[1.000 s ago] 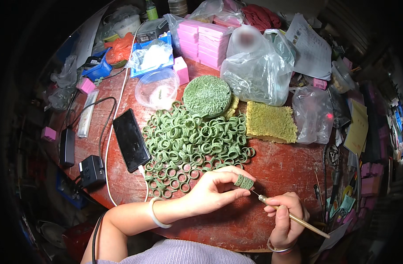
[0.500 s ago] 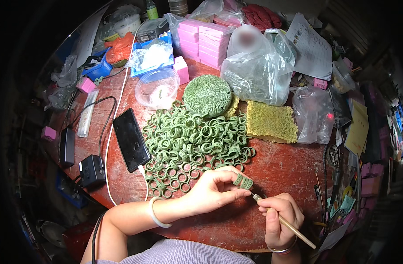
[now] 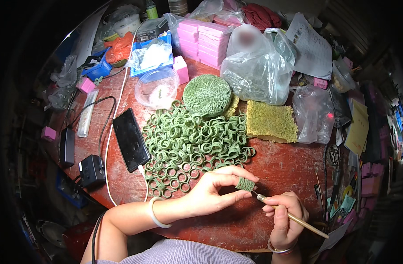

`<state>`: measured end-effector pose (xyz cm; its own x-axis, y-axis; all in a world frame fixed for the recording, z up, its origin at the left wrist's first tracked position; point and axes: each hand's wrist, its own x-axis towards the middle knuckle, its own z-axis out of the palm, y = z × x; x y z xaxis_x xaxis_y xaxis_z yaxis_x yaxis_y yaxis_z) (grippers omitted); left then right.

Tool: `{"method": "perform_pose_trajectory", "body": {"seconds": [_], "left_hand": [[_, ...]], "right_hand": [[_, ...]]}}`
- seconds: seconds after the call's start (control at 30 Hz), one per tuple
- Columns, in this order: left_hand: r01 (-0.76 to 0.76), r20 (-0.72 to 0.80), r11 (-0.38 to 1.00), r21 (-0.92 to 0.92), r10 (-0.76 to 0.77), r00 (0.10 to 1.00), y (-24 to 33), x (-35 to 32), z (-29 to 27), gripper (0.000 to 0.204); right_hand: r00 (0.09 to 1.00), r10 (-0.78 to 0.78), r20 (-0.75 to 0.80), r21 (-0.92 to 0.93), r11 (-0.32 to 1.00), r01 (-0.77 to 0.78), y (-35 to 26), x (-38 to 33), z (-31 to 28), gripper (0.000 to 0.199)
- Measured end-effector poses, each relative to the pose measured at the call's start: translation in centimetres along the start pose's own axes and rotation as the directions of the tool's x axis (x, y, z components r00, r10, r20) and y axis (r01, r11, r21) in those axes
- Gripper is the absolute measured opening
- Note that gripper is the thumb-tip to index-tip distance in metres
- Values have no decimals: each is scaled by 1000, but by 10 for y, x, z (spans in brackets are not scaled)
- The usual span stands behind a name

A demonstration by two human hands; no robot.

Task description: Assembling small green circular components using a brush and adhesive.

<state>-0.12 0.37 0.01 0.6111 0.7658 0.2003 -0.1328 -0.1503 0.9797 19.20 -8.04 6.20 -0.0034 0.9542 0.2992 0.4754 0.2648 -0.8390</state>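
My left hand (image 3: 212, 191) pinches a short stack of green rings (image 3: 245, 184) with patterned bands between thumb and fingers. In my right hand (image 3: 286, 219) is a slim wooden-handled tool (image 3: 310, 227), held like a pen. Its thin metal tip points at the lower edge of the held rings; I cannot tell whether it touches them. Just beyond my left hand lies a large heap of loose green rings (image 3: 197, 136), spread over the red table (image 3: 276, 171). A round green textured pad (image 3: 207, 95) sits at the heap's far side.
Left of the heap lies a black phone (image 3: 131, 140) with a white cable. A yellow sponge-like block (image 3: 271, 122) and a filled plastic bag (image 3: 258, 75) stand to the right and behind. Further back are a clear tub (image 3: 144, 90) and stacked pink blocks (image 3: 210, 42).
My right hand and the tool have shifted slightly right, drawing the tip back. The rings in my left hand have turned a little, and its fingers have moved slightly.
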Motion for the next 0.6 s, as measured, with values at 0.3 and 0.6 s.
{"method": "perform_pose_trajectory", "body": {"seconds": [0.3,0.6], "left_hand": [[-54,-2,998,10,54,999,-3,-1,0,14],[-83,11,995,60,82,997,-1,-1,0,14]], "right_hand": [[995,12,-101,-17,1000,-14,3,-4,2,18],[993,6,-114,37,999,-2,4,-5,3,17]]}}
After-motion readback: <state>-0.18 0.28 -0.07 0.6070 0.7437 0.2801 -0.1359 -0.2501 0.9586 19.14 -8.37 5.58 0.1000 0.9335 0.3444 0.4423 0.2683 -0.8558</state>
